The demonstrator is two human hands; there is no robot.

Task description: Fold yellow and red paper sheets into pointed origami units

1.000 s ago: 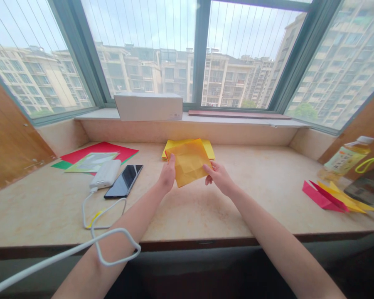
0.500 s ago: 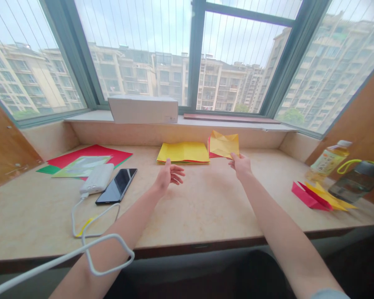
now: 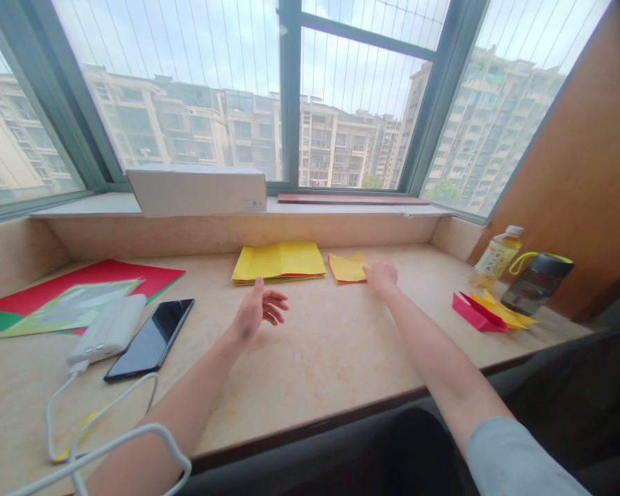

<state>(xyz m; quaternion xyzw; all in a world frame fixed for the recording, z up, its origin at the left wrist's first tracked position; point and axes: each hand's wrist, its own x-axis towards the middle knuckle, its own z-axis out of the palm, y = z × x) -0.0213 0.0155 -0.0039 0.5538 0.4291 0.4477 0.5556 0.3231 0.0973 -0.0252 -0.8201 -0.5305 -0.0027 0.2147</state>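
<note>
R hand (image 3: 381, 277) fingers hidden; green paper (image 3: 0, 321) cut off at L edge.

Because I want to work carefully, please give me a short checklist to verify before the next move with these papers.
1. Open left hand holds nothing: ok.
2. Right hand touches the small folded yellow paper: cannot tell; it is right beside it.
3. Large folded yellow sheet lies flat on the cream stone counter: ok.
4. White charging cable is clear of the left forearm: not ok; its loop crosses it in view.
5. Black glass smartphone is apart from the yellow papers: ok.
</note>
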